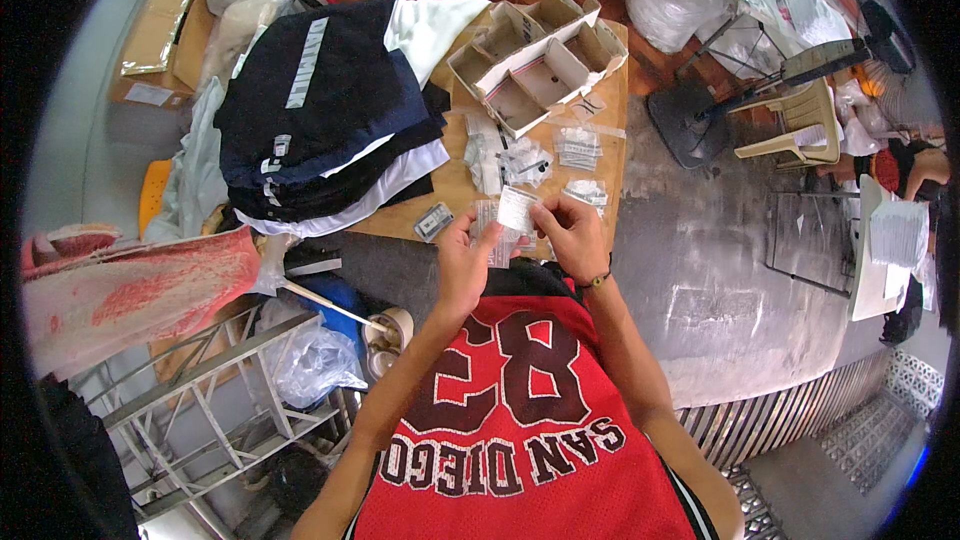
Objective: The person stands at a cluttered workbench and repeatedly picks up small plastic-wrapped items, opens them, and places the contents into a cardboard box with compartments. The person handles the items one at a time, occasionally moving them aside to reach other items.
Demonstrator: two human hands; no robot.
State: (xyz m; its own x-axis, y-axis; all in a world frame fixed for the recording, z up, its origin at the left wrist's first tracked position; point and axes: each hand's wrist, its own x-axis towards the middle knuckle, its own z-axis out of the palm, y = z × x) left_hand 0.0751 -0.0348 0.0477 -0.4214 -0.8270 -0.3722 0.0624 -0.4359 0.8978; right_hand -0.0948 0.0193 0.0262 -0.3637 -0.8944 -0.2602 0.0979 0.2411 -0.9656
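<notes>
In front of my chest, at the near edge of a wooden table, both hands hold small printed labels. My right hand pinches the right side of a white label between thumb and fingers. My left hand is closed on the same label's left side and on a greyish, see-through printed strip hanging below it. Just beyond my hands lie small clear packets of labels and two stacks of labels, a far stack and a near stack. A small grey-and-black tag rests left of my left hand.
A pile of folded dark garments covers the table's left side. An open cardboard divider box stands at the back. A metal ladder is at lower left, a black fan at right. Beyond it, a person is near another table.
</notes>
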